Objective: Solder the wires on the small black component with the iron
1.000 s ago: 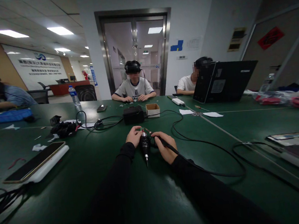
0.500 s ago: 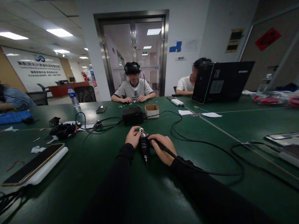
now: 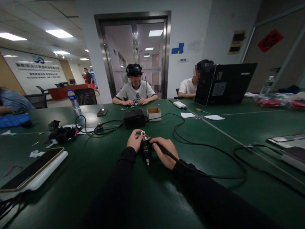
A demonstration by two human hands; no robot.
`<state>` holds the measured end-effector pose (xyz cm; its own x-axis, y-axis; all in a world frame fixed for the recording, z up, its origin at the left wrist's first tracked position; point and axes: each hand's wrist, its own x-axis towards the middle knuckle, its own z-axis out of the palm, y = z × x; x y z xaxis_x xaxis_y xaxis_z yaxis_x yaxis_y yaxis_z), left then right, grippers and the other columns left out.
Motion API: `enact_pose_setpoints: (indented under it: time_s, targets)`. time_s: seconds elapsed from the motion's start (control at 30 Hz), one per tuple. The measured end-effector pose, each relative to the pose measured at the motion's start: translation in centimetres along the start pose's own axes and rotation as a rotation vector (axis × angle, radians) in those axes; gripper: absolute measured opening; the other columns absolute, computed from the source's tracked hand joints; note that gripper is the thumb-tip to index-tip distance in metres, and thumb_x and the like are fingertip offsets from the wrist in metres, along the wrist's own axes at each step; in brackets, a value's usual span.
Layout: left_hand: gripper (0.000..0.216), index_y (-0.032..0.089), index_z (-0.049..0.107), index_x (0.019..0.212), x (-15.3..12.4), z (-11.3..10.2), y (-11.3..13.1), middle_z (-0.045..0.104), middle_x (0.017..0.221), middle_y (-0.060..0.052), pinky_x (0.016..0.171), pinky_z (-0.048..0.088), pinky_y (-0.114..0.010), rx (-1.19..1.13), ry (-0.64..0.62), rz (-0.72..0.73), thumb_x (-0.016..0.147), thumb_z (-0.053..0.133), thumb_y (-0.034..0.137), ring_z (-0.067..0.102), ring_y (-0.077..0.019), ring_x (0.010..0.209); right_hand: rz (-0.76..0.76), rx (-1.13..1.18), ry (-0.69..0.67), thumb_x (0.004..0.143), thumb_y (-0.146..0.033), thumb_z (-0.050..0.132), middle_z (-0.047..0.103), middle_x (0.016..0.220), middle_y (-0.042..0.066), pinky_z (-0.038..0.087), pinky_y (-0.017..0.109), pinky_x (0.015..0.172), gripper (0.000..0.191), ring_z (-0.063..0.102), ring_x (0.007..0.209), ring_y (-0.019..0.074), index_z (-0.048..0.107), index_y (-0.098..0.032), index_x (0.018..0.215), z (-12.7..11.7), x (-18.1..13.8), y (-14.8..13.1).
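Head cam: a dark cylindrical tool (image 3: 146, 151) sat at frame center, just below the midline, on the green table (image 3: 94, 180), its metal tip pointing toward the camera. Left hand (image 3: 135, 140) was curled round the tool's far end from the left, fingers closed on it, w/ a small green-and-white part (image 3: 143, 133) showing at the fingertips; too small to tell what it was. Right hand (image 3: 165, 152) was closed on the tool from the right, touching its body, and a black cable (image 3: 211, 175) ran out from under that hand, looping to the right across the table. Both sleeves were black.

Just beyond the hands, center frame, stood a black box (image 3: 134, 118) w/ a small cardboard box (image 3: 154, 113) beside it on the right. Left of those lay a tangle of wires (image 3: 63, 133). Lower left held a phone (image 3: 32, 168) lying on a white pad. A water bottle (image 3: 74, 99) stood upper left of center. A laptop (image 3: 224, 84) stood open at right, seen from its back.

Across the table a person in a white shirt (image 3: 135, 91) sat w/ a headset on, hands on the table. Another person sat behind the laptop, a third at far left.
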<state>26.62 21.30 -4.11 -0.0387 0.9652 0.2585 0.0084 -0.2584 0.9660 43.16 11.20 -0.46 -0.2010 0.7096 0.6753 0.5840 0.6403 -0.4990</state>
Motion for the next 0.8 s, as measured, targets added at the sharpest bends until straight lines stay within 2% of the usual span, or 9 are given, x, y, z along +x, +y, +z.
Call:
enact_pose_setpoints:
  time_s: [0.2, 0.8]
  targets:
    - [0.02, 0.02, 0.058, 0.093, 0.18, -0.15, -0.51, 0.073, 0.077, -0.002, 0.079, 0.051, -0.031, 0.015, 0.009, 0.002, 0.074, 0.059, 0.016, 0.069, -0.0168, 0.074, 0.001, 0.01, 0.015, 0.088, -0.02, 0.048, 0.072, 0.101, 0.001, 0.041, 0.032, 0.085, 0.02, 0.065, 0.095, 0.0178, 0.066, -0.025, 0.097, -0.1, 0.03, -0.09]
    - [0.02, 0.02, 0.059, 0.093, -0.08, -0.03, 0.21, 0.072, 0.074, -0.001, 0.076, 0.05, -0.029, 0.014, -0.004, -0.007, 0.073, 0.06, 0.016, 0.067, -0.016, 0.07, 0.017, 0.005, 0.011, 0.089, -0.022, 0.048, 0.072, 0.102, 0.001, 0.04, 0.032, 0.085, 0.019, 0.066, 0.094, 0.0176, 0.066, -0.025, 0.095, -0.06, -0.05, -0.37]
